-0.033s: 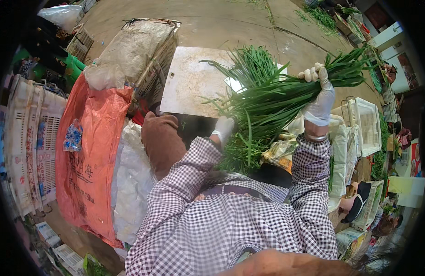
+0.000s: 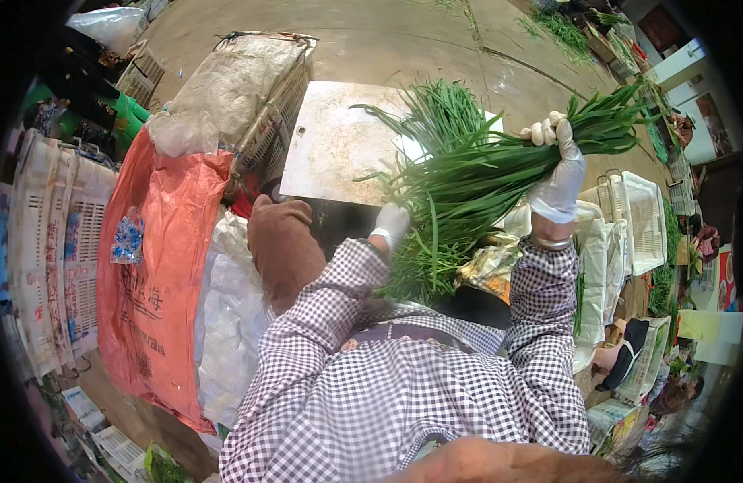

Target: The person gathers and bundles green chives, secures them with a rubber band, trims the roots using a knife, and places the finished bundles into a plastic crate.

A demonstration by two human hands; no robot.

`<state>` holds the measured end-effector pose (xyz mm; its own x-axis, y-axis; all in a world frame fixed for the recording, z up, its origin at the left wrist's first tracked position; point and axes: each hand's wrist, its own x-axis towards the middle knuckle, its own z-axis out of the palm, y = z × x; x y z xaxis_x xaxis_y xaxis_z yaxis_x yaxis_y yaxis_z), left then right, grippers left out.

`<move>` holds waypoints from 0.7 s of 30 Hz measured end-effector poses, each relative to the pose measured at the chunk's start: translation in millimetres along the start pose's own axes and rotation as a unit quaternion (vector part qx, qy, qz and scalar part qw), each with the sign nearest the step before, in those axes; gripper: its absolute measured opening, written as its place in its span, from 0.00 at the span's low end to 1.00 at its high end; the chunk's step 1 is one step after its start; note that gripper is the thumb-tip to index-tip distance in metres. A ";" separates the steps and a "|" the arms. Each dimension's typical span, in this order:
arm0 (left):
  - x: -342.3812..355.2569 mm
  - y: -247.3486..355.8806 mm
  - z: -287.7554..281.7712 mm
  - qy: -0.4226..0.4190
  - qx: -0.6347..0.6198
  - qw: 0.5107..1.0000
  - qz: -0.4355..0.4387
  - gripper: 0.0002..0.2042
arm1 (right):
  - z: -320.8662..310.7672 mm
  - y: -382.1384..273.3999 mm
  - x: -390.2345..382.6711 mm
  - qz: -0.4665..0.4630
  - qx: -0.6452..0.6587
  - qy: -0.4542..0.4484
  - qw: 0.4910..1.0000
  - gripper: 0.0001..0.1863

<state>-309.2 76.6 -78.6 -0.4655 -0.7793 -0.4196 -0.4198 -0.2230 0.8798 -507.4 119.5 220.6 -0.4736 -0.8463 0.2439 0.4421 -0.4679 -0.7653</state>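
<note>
My right hand, in a white glove, is raised at the right and closed round a thick bunch of garlic chives. The long flat leaves stretch left from that fist toward my other hand. My left hand, also gloved, is held low at the bunch's left end, its fingers closed on the chive ends there; the fingertips are partly hidden. Behind the bunch, another pile of chives lies on a stained white board. More loose greens hang below the bunch, close to my lap.
An orange-red woven sack and a crate covered with a pale sack stand at my left. White plastic crates are on the right. A brown cloth-covered knee shows beside the board. Scattered greens lie on the far floor.
</note>
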 end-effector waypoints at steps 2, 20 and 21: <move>-4.1 -5.5 -4.8 0.040 0.238 0.963 0.118 0.18 | 7.2 -2.3 -7.6 -0.006 -0.032 0.000 0.999 0.11; -76.3 35.7 -4.1 -0.253 -0.420 0.865 0.108 0.25 | -147.7 -42.0 48.6 0.018 0.099 0.229 0.968 0.05; -78.3 34.5 -5.4 -0.301 -0.522 0.796 0.064 0.26 | -144.5 -36.1 45.6 0.018 0.052 0.248 0.967 0.05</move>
<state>-283.0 126.8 -14.2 -0.8731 -0.4830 -0.0666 0.3901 -0.7740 0.4987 -655.0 134.5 173.3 -0.7531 -0.6473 -0.1174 0.5262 -0.4856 -0.6980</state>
